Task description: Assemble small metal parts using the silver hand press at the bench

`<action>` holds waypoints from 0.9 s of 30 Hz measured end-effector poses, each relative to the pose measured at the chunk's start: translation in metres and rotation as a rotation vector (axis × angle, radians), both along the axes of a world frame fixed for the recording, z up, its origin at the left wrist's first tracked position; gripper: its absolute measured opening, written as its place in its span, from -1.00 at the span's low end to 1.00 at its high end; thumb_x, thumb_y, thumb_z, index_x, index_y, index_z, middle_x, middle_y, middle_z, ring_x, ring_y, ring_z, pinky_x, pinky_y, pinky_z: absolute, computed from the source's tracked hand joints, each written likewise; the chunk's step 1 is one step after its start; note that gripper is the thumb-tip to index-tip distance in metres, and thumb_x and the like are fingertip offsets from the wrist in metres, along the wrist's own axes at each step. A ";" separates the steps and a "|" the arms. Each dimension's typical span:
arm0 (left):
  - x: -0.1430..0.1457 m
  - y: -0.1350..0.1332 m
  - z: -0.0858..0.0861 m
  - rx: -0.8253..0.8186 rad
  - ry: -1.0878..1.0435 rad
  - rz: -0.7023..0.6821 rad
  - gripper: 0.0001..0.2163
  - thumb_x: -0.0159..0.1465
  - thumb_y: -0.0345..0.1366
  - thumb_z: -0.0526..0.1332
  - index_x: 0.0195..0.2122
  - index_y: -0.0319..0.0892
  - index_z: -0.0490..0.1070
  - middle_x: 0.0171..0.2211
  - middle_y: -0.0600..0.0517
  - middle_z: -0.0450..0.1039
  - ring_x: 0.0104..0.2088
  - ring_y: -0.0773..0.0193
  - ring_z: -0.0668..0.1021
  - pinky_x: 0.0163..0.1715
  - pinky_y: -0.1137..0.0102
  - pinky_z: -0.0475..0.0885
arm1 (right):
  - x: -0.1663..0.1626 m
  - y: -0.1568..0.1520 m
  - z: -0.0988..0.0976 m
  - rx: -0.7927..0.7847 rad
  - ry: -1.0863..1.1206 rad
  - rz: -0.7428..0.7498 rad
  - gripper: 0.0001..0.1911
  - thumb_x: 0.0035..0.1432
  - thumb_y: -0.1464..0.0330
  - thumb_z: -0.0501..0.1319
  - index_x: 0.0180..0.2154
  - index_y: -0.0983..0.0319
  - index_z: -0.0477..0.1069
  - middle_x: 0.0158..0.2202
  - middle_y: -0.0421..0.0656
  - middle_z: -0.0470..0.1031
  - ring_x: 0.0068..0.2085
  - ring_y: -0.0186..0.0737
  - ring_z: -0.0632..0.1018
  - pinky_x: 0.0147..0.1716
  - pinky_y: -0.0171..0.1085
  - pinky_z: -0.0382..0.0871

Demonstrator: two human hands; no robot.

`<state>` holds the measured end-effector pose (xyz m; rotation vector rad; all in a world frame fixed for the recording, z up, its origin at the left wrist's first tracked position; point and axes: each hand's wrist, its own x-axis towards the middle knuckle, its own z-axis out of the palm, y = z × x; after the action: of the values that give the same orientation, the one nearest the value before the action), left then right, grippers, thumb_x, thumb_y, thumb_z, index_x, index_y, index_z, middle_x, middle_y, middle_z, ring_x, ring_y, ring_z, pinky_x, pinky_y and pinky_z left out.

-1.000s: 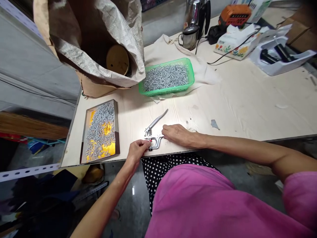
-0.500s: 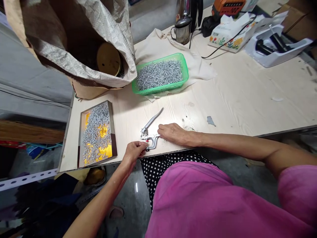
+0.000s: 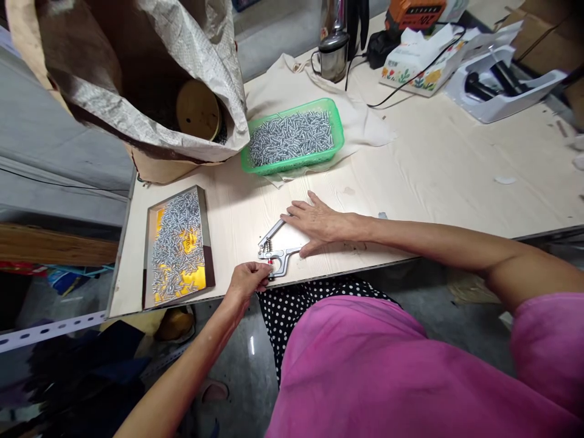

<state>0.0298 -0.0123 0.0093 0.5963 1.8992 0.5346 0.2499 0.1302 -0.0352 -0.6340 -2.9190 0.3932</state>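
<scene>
A small metal hand press tool (image 3: 277,246) lies near the table's front edge, its lever pointing up and to the right. My left hand (image 3: 247,280) is pinched at the tool's jaw, fingertips closed on a small part I cannot make out. My right hand (image 3: 314,220) rests on the lever with fingers stretched out and the thumb beside the tool's base. A flat tray (image 3: 177,247) with a yellow bottom, holding several small silver screws, sits to the left. A green basket (image 3: 292,137) heaped with the same silver screws stands farther back.
A large woven sack (image 3: 137,79) with a yellow spool inside leans at the back left. White cloth (image 3: 360,118) lies under the basket. A metal mug (image 3: 332,56), tissue pack (image 3: 417,58), black cable and white device (image 3: 504,85) sit at the back right.
My right hand has slid up from the tool's base onto the lever and spread its fingers. The left hand stays pinched at the jaw. The view has shifted slightly.
</scene>
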 end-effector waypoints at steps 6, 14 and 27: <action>-0.003 -0.001 -0.003 -0.008 0.025 -0.047 -0.72 -0.01 -0.17 0.53 -0.49 -0.23 0.51 -0.57 0.09 0.45 -0.57 0.37 0.46 -0.56 0.46 0.37 | 0.000 -0.014 0.011 -0.020 -0.049 -0.025 -0.14 0.16 0.03 0.43 0.33 0.28 0.23 0.12 0.12 0.48 0.11 0.22 0.41 0.25 0.38 0.04; 0.009 -0.006 -0.008 0.501 0.755 -0.665 -0.82 0.34 -0.20 0.32 -0.13 -0.17 0.57 -0.05 -0.15 0.56 -0.02 -0.01 0.58 -0.01 0.13 0.52 | 0.000 -0.029 0.008 -0.024 -0.022 -0.044 -0.32 0.28 0.22 0.36 0.32 0.27 0.23 0.02 0.04 0.55 0.05 0.11 0.45 0.22 0.20 0.07; 0.020 0.048 -0.024 0.614 0.767 -1.211 -0.56 0.39 -0.22 0.28 0.27 -0.15 0.34 0.02 -0.14 0.49 0.02 -0.03 0.47 0.05 0.07 0.46 | 0.018 -0.031 0.003 -0.030 -0.016 -0.140 -0.64 0.29 0.19 0.37 -0.06 0.34 0.47 -0.07 0.08 0.50 -0.03 0.03 0.42 -0.09 -0.11 0.29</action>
<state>0.0502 0.0354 -0.0151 2.3824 1.5638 0.0296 0.2674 0.0992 -0.0321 -0.8430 -2.8665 0.4185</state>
